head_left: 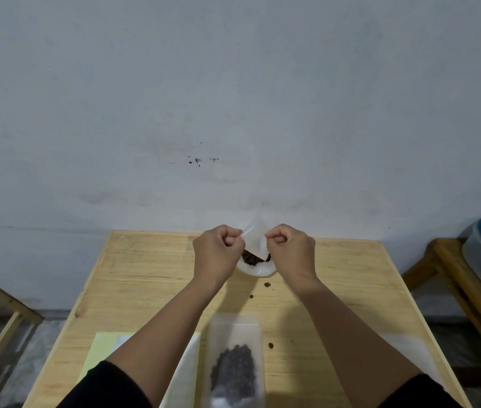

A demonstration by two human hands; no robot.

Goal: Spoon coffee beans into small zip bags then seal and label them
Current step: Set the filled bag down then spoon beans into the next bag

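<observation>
Now both hands are up over the far half of the pale wooden tabletop (151,278), and between them hangs a small translucent plastic zip bag (255,235). The left hand (217,250) pinches its left top corner with curled fingers, the right hand (288,250) pinches the right one, so the bag's mouth runs straight across from fist to fist, each equally close. Directly beneath sits a white round bowl (252,270) with dark coffee beans (251,257) in it. Nearer the person lies a frosted zip bag already holding a heap of beans (235,369), long axis pointing away. A few stray beans (267,285) dot the wood. I'd judge the mouth is being opened for filling.
</observation>
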